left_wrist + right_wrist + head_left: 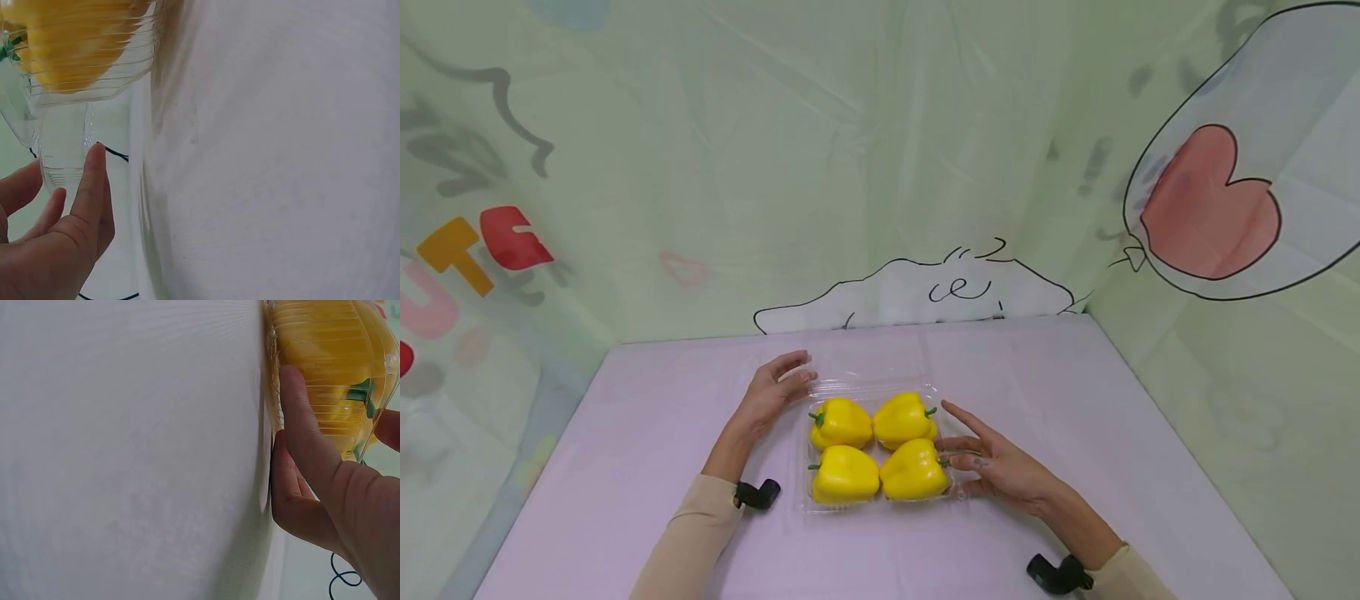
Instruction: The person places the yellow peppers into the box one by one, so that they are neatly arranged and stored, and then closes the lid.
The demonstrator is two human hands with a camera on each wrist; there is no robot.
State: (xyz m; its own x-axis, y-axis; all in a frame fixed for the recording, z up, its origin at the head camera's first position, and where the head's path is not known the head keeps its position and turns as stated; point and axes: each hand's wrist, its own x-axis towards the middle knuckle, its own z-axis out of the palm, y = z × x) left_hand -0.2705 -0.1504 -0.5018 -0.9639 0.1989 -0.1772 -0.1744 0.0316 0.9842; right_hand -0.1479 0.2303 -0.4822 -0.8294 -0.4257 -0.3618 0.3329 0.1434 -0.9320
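Head cam: 4 peppers (875, 447) in clear tray (880, 503); left hand (772, 392) & right hand (1000, 468), fingers relaxed, touch tray's sides, grasping nothing.

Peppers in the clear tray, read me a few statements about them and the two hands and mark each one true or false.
1. Four yellow peppers sit in the clear plastic tray. True.
2. The tray stands on a green tablecloth. False: the table under it is covered in pale lilac.
3. The right hand rests against the tray's right side with its fingers straight. True.
4. The left hand grips a pepper by its stem. False: it is at the tray's far left corner, with fingertips at the clear plastic and no pepper held.
5. The peppers are red. False: all four are yellow with green stems.
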